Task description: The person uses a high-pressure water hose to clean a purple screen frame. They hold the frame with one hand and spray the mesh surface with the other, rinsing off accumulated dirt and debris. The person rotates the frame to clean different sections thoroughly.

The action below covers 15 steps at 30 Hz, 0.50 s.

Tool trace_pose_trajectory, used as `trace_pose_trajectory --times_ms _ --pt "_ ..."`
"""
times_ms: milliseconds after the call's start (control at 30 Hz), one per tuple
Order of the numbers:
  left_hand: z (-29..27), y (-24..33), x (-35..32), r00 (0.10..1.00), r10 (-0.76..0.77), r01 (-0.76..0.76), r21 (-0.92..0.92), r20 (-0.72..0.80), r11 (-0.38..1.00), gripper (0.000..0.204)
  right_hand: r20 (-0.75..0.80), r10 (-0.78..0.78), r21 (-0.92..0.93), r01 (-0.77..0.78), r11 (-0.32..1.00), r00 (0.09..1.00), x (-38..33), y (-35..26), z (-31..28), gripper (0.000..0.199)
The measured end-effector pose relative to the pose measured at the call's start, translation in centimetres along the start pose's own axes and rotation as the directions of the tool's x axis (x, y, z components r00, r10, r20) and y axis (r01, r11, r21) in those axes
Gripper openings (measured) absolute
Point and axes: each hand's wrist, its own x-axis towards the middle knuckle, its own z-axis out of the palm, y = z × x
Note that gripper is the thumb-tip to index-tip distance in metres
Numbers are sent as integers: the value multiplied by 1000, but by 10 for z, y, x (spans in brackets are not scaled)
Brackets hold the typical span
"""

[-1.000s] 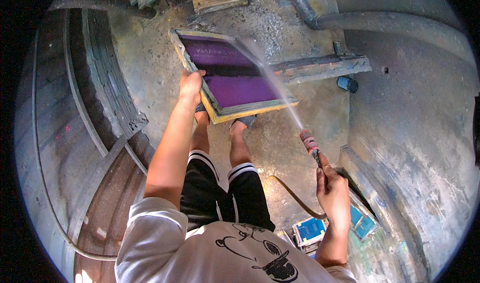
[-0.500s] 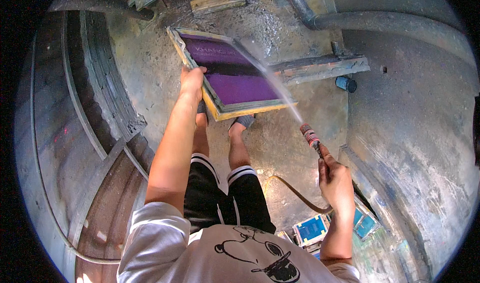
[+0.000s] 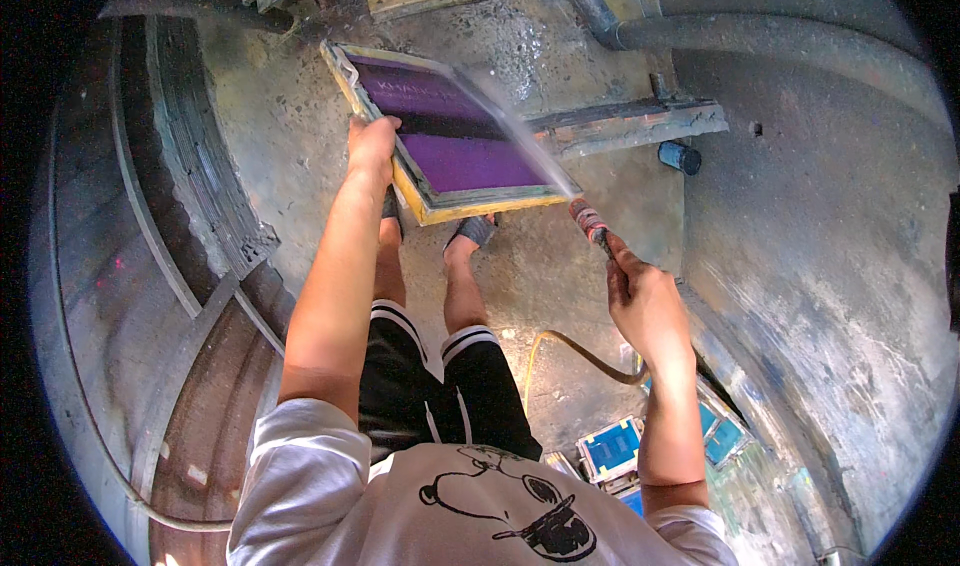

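left hand (image 3: pixel 373 149): gripping frame (image 3: pixel 490 209) at its left edge | right hand (image 3: pixel 645 304): wrapped round spray nozzle (image 3: pixel 588 221); water (image 3: pixel 525 146) crosses frame's right side

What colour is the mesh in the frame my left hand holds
The mesh is purple, darker across the middle; see the head view.

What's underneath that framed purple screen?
Below the framed purple screen, parts of the person's dark footwear show past its near edge, and a low ledge emerges at its right. Whatever lies directly beneath is covered.
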Motion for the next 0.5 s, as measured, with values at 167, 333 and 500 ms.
trace_pose_trajectory --times_ms 167,333,500 --pt "-12 -13 25 998 58 -58 25 -2 998 41 33 6 11 -7 1000 999 9 -10 6 34" --pt "-5 -13 22 999 53 -53 6 11 999 39 19 16 -2 -16 1000 1000 12 -7 10 34" --pt "-2 -7 18 998 54 -53 17 -24 998 41 3 -8 -2 8 1000 1000 16 -6 14 33"
